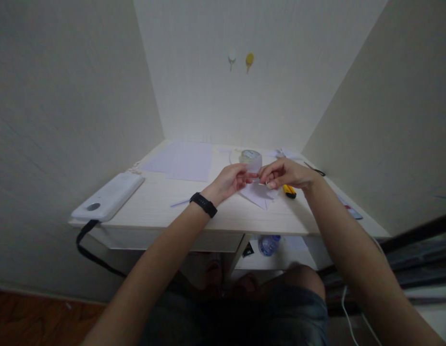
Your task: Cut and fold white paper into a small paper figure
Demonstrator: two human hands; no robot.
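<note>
My left hand point(234, 180), with a black band on the wrist, is closed with its thumb and fingers on a small piece of white paper point(254, 165). Close beside it, my right hand point(286, 174) pinches with thumb and forefinger; what lies between them is too small to make out. Beneath both hands, folded white paper point(258, 196) lies on the table. Just behind them stands a roll of clear tape point(250, 154), partly covered by the held piece. A yellow and black utility knife point(290, 191) rests below my right hand.
White sheets point(190, 161) lie at the back left of the table point(223, 216). A white power bank point(109, 197) with a black strap sits at the left edge. Scissors point(315, 169) and a phone-like flat object point(350, 207) are on the right. A bottle point(269, 245) is on the shelf below.
</note>
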